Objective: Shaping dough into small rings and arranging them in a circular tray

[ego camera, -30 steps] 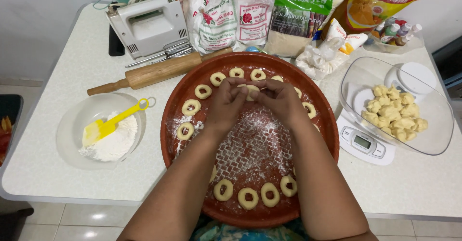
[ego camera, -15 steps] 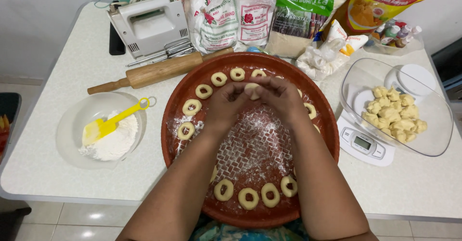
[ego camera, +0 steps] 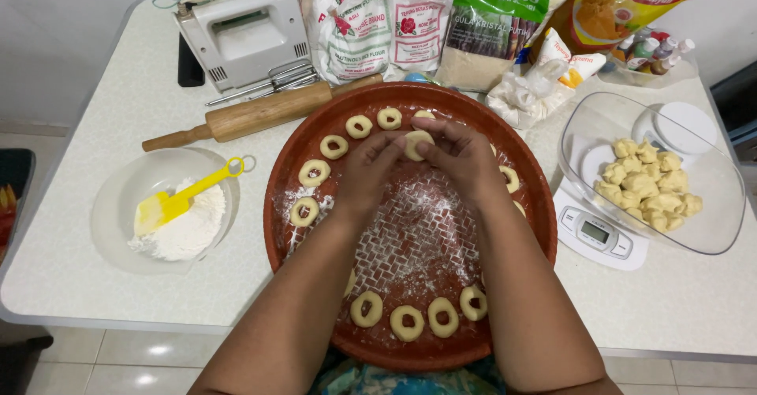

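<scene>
A round reddish-brown tray (ego camera: 536,206) dusted with flour lies in the middle of the white table. Several pale dough rings (ego camera: 407,322) sit along its far and near rims. Both my hands meet over the far half of the tray. My left hand (ego camera: 372,170) and my right hand (ego camera: 461,158) pinch one small piece of dough (ego camera: 415,144) between their fingertips, just above the tray. Part of the dough piece is hidden by my fingers.
A clear bowl of flour (ego camera: 185,225) with a yellow spatula (ego camera: 181,202) sits left. A wooden rolling pin (ego camera: 260,115) and white hand mixer (ego camera: 244,40) lie behind. Flour and sugar bags (ego camera: 418,24) stand at the back. Right, a clear bowl of dough lumps (ego camera: 650,182) rests on a scale (ego camera: 595,233).
My fingers have shifted a little around the dough piece, which now shows more between the fingertips. Tray and other things have not moved.
</scene>
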